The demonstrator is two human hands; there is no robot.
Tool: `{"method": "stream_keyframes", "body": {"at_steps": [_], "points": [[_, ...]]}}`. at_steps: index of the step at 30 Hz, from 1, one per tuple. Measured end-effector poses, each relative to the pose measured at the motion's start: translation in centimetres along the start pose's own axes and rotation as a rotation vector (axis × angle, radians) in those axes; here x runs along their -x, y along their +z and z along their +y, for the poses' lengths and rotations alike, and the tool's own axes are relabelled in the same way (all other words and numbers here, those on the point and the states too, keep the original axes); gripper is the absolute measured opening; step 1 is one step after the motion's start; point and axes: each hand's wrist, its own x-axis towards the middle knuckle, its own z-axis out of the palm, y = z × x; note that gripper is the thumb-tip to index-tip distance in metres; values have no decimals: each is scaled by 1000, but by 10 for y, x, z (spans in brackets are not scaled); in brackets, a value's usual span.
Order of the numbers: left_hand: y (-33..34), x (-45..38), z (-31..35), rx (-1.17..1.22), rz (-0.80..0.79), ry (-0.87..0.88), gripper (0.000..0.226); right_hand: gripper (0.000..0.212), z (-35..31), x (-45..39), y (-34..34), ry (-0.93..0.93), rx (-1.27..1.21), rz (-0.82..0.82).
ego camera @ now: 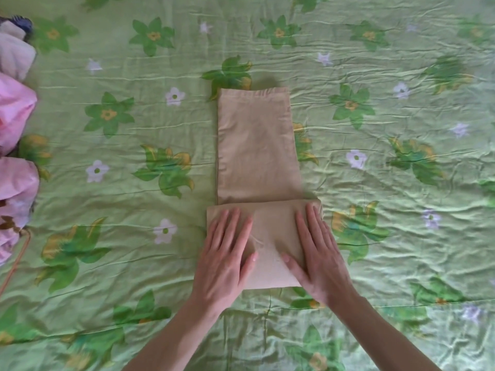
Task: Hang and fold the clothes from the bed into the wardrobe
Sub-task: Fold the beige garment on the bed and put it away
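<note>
A beige garment (254, 145), trousers by the look of it, lies flat in the middle of the bed as a long narrow strip. Its near end is folded over into a thicker rectangle. My left hand (227, 253) rests flat on the left side of that folded part, fingers spread. Flat on the right side lies my right hand (316, 253), fingertips near the fold's far edge. Neither hand grips the cloth; both press down on it.
The bed wears a green sheet (401, 129) with a flower print, wrinkled all over. A heap of pink clothes (16, 145) and a pale garment (16, 54) sit at the left edge. A thin orange cord (16, 263) runs below that heap.
</note>
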Motion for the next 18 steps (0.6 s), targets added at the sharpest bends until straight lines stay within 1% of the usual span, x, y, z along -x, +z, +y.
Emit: {"method": "stream_keyframes", "body": {"at_steps": [5,8,10,12,14,16,18], "points": [[5,-11,-6,-17,-16,18,77,88,7,-12,7,25,-41,-20],[1,-11,-4,-80,-66,21,84,89,5,-12,4,18,-21,-58],[-6,-8,-2,-117,-89,37,85,88,2,-11,0,29,1,-73],[-13,0,1,-139,-94,51,83,85,-2,-5,-5,51,34,-54],[-17,13,6,-174,-95,67,84,77,-6,6,-10,6,93,-26],[-18,25,11,-215,-139,65,98,76,-6,22,-12,-100,158,-46],[-18,30,12,-243,-231,63,117,89,-6,31,-14,-147,195,-99]]}}
